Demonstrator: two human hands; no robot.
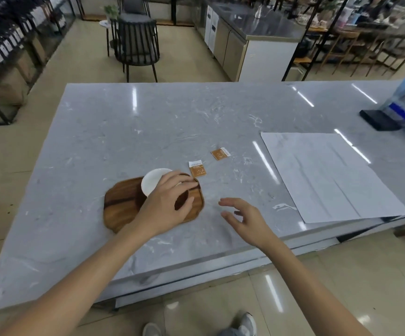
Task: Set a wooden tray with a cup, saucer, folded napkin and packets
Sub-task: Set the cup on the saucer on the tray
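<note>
Saucer [153, 181] in the left hand's [166, 204] grip over the wooden tray [121, 204].
Fingers curl round its near rim, holding it tilted above the tray's far side. The right hand [242, 218], fingers spread and holding nothing, hovers over the marble desk [124, 122] beside the tray; two orange packets [197, 169] lie beyond.

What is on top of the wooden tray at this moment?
A white saucer sits on the far part of the wooden tray, held by the left hand. This hand covers the saucer's right side, so whether a cup is there cannot be seen. Both packets lie off the tray.
</note>
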